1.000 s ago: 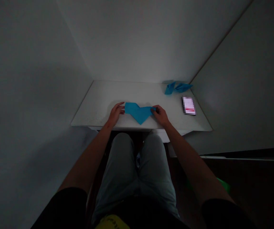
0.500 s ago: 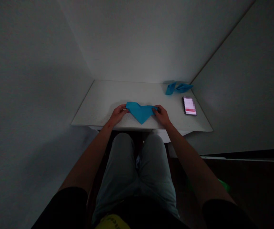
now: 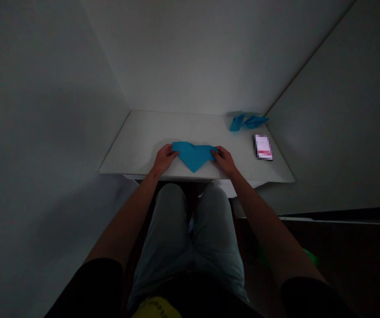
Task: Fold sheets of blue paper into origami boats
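Between my two hands is a blue folded napkin (image 3: pixel 194 155), its lower edge coming to a point toward me and its top edge dipping slightly in the middle. My left hand (image 3: pixel 165 158) pinches its left end between thumb and fingers. The right end is gripped by my right hand (image 3: pixel 223 160), with the thumb in front and the fingers partly behind the cloth. Both hands are close above the front part of the white tabletop (image 3: pixel 140 141); whether the napkin touches the surface I cannot tell.
Toward the back right corner stand two blue folded pieces (image 3: pixel 237 122), (image 3: pixel 255 122) side by side. A phone (image 3: pixel 263 147) with a lit, blurred screen lies in front of them. Walls close in the table at the back, left and right. My legs (image 3: pixel 193 229) are below the front edge.
The napkin's left end and lower point have shifted slightly left, along with my left hand, and the napkin looks a little more spread. My right hand has barely moved.
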The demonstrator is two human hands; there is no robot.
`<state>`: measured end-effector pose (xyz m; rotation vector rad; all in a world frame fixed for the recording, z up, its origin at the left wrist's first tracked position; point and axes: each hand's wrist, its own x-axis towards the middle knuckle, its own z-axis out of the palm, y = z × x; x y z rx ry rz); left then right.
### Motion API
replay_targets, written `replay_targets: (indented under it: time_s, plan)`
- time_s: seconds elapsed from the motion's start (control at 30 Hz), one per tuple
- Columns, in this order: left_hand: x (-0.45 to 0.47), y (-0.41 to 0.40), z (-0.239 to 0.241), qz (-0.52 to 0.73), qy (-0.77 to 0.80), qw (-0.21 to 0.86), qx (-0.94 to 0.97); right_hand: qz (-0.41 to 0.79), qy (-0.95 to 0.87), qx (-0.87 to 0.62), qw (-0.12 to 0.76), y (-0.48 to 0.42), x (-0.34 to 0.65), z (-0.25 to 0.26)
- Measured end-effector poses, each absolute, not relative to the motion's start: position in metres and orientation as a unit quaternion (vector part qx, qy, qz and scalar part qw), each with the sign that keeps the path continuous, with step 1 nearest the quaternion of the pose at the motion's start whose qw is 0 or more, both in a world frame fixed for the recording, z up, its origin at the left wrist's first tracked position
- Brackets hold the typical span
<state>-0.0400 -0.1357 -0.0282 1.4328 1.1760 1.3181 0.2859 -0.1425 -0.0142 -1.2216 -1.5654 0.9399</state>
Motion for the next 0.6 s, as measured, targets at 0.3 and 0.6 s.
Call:
replay_targets:
  time_s: [0.3, 0.6]
  plan:
    - [-0.039, -0.135, -0.024, 0.559, 0.490, 0.400, 0.535, 0.421, -0.633, -0.468, 0.450, -0.146, 0.285, -0.011]
    - [-0.038, -0.139, -0.014, 0.514, 0.508, 0.388, 0.573, 0.438, -0.624, -0.456, 0.459, -0.145, 0.283, -0.011]
